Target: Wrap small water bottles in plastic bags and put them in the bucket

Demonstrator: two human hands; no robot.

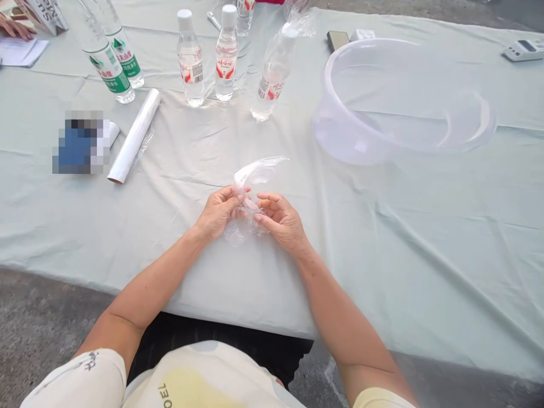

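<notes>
My left hand (219, 211) and my right hand (281, 220) meet over the pale green tablecloth (425, 238) near its front edge. Both pinch a crumpled clear plastic bag (255, 173) between fingers and thumbs. Part of the bag sticks up and away from my fingers; the rest bunches below them. Beyond my hands stand several water bottles: two with green labels (111, 62), two with red labels (226, 54), and one wrapped in a clear plastic bag (274, 73).
A large clear plastic basin (340, 136) lies tilted at the right. A white roll of plastic bags (135, 136) and a blurred blue item (79, 144) lie at left. A phone (337, 38), a calculator (523, 50) and another person's hand (15, 28) sit far back.
</notes>
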